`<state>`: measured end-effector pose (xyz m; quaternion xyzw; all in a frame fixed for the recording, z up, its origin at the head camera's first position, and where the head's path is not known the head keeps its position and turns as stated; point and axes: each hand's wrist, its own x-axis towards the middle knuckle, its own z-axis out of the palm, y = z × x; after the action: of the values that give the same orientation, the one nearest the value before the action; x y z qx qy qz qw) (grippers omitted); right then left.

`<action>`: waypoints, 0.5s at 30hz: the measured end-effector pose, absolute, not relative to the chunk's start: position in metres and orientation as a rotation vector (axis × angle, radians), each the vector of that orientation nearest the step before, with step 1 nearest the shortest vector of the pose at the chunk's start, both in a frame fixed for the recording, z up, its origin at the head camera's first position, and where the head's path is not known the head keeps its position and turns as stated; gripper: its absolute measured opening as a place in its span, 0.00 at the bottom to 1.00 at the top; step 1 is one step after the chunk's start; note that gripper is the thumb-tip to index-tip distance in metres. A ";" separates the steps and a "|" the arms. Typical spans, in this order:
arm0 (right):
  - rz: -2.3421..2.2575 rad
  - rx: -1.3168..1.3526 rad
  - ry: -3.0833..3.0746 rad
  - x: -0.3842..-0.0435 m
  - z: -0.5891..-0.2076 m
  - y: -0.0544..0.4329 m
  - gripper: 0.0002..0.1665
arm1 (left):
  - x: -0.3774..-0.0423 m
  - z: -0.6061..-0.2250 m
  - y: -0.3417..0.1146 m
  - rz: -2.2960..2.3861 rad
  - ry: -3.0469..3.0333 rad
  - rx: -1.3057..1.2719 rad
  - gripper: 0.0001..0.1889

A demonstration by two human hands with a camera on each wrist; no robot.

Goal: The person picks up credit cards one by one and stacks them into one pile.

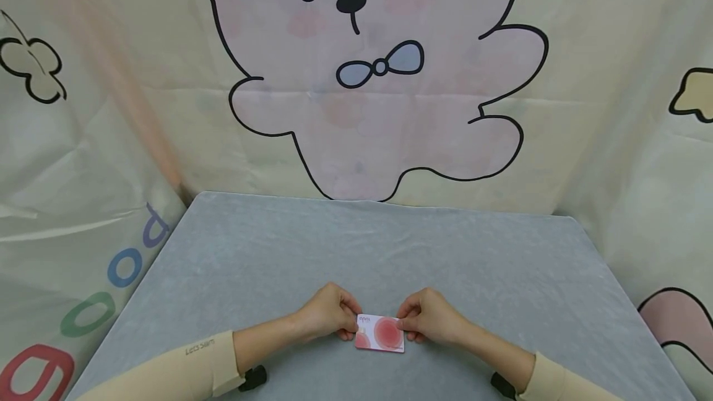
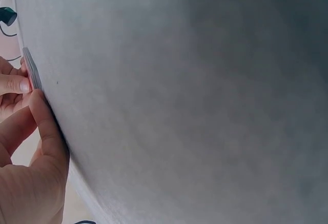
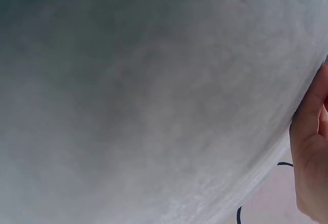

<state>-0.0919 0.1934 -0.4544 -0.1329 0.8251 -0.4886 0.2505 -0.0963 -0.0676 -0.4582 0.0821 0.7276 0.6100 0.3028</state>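
Note:
In the head view a small stack of cards (image 1: 380,343), its top one white and pink with a big red circle, is held low at the table's front middle. My left hand (image 1: 330,312) pinches its left edge with thumb and curled fingers. The right hand (image 1: 431,317) grips the opposite edge, its thumb over the top card's right side. The left wrist view shows the layered grey side of the stack (image 2: 32,70) between the left hand (image 2: 38,152) and the other hand's fingers. Only part of the right hand (image 3: 312,147) shows in the right wrist view, and the cards are mostly hidden there.
A grey cloth covers the table (image 1: 390,252). Behind it hangs a pale curtain (image 1: 356,141) with a cartoon bear, and more printed fabric (image 1: 67,159) hangs at both sides. Dark wrist-worn devices (image 1: 254,379) sit under both forearms.

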 end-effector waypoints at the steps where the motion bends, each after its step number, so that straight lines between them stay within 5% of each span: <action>1: -1.330 -0.359 2.245 -0.092 -0.455 0.194 0.04 | -0.096 -0.458 -0.067 1.616 1.929 0.217 0.13; 15: -1.291 -0.276 2.382 -0.101 -0.437 0.235 0.12 | -0.120 -0.430 -0.105 1.570 2.132 0.268 0.15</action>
<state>-0.1014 0.2350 -0.4367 -0.0993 0.8555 -0.4638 0.2077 -0.1202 -0.1048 -0.4302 0.0979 0.7781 0.5730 0.2379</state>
